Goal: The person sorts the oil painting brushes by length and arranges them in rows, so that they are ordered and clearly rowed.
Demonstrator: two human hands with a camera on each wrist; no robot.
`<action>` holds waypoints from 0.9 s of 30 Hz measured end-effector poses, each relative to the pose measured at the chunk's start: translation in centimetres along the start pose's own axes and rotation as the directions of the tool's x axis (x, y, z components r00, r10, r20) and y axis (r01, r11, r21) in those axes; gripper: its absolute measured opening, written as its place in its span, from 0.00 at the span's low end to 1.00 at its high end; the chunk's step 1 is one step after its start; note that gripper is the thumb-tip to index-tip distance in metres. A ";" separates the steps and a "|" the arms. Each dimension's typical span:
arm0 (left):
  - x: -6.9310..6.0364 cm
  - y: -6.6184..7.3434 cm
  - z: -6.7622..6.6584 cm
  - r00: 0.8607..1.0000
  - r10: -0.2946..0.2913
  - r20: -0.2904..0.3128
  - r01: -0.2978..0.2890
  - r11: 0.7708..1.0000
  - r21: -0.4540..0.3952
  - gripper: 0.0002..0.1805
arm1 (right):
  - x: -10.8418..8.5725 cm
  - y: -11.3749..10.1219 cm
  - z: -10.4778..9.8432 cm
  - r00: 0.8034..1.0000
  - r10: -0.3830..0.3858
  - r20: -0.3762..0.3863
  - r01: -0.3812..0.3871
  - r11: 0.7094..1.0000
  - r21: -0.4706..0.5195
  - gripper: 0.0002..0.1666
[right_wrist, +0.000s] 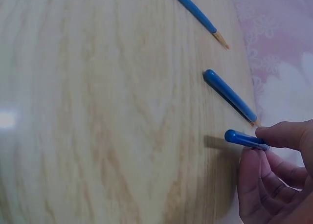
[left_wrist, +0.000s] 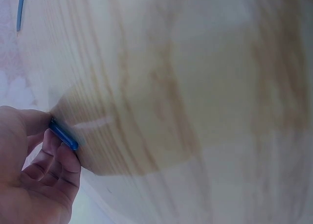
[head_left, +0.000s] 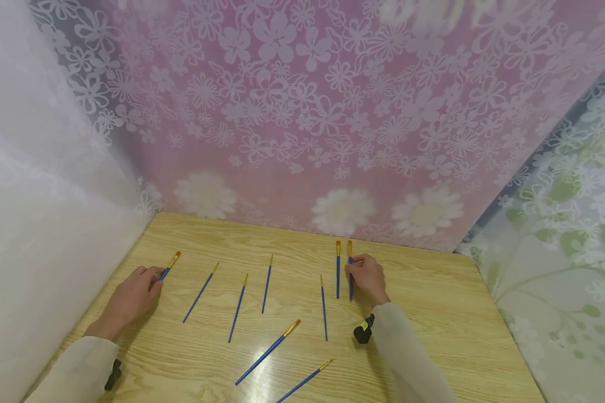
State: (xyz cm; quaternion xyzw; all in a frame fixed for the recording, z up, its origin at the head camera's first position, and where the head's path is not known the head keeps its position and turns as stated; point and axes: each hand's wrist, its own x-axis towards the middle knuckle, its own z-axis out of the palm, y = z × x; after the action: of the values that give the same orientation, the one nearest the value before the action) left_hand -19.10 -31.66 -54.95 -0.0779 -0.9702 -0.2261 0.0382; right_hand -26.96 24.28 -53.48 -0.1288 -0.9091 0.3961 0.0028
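Note:
At the table's left side my left hand (head_left: 133, 296) pinches a flat paintbrush (head_left: 173, 260) by its blue handle, orange bristles pointing away. The left wrist view shows that handle end (left_wrist: 64, 135) between thumb and curled fingers. Toward the back right, my right hand (head_left: 368, 274) pinches another flat paintbrush (head_left: 350, 249), its handle end (right_wrist: 240, 137) standing off the table in the right wrist view. Just left of it lies a similar flat paintbrush (head_left: 338, 274), nearly parallel. A thin paintbrush (head_left: 324, 310) lies a little farther left.
Several more blue brushes lie spread on the wooden table (head_left: 423, 336): thin ones (head_left: 201, 293) in the middle left, a larger flat brush (head_left: 267, 352) nearer the front, and a thin brush (head_left: 305, 383) at the front edge. Flowered cloth (head_left: 302, 140) hangs behind.

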 end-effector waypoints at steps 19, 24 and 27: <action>0.0 -0.2 0.2 1.000 0.006 -0.001 -0.006 1.000 0.007 0.21 | 0.3 -0.7 0.9 1.000 -0.022 0.002 0.022 0.994 -0.107 0.20; 0.0 -0.1 0.1 1.000 0.004 0.006 -0.004 1.000 0.010 0.21 | 0.6 -0.6 1.2 1.000 -0.025 -0.006 0.024 0.989 -0.148 0.19; 0.0 -0.1 0.1 1.000 -0.002 0.010 0.002 1.000 0.010 0.21 | 0.5 -0.6 1.3 0.999 -0.035 -0.006 0.033 0.987 -0.154 0.19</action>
State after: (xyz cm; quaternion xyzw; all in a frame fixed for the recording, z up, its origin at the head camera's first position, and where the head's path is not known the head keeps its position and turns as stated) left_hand -19.14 -31.67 -55.06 -0.0778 -0.9716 -0.2210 0.0336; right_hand -27.76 23.12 -53.99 -0.1149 -0.9391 0.3240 0.0035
